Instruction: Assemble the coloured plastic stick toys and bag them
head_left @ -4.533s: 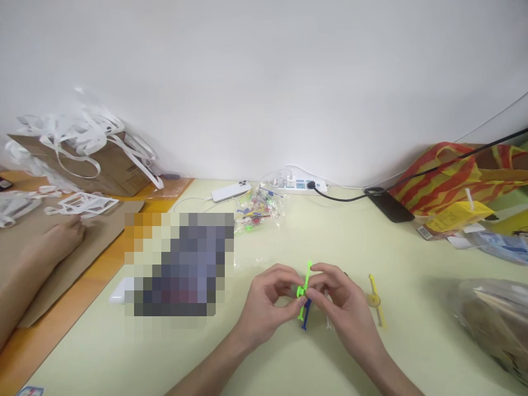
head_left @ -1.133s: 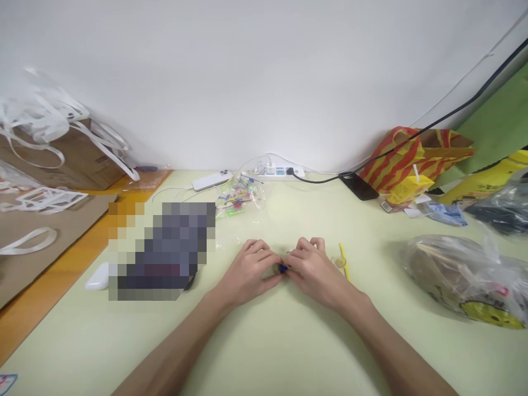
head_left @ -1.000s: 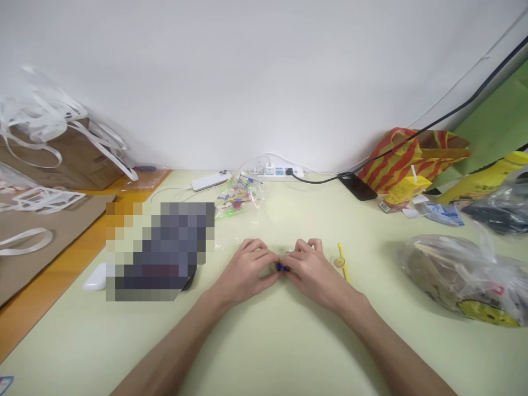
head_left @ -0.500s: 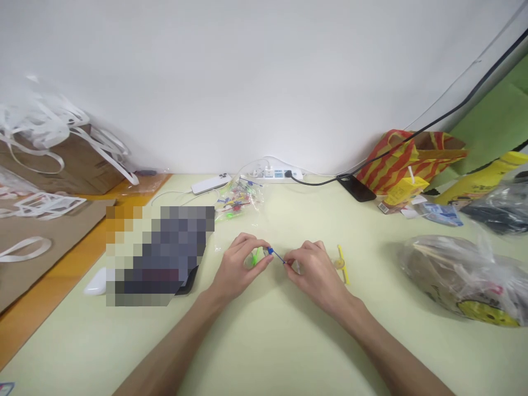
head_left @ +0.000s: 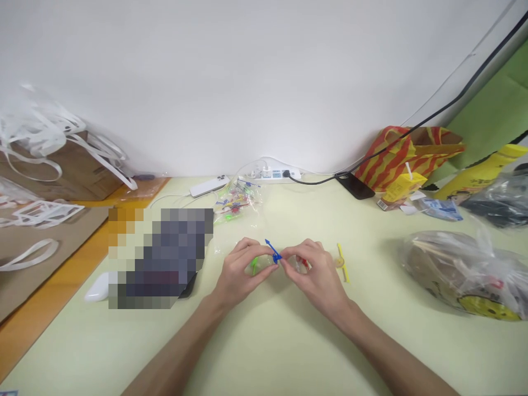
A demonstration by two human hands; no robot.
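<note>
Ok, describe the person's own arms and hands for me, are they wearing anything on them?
Both forearms are bare right down to the picture's lower edge: no sleeves in view. The left hand and right hand wear no gloves, and no watch, bracelet or ring shows. The fingers are slender; nail detail is too small to tell.

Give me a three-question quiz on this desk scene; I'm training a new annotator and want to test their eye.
1. True or false: both hands pinch the blue plastic piece.
2. Which lies on the table just right of the right hand? A) scissors B) yellow stick piece C) a cup
3. What colour shows under the left hand fingers?

Key: 1 true; 2 B; 3 green.
</note>
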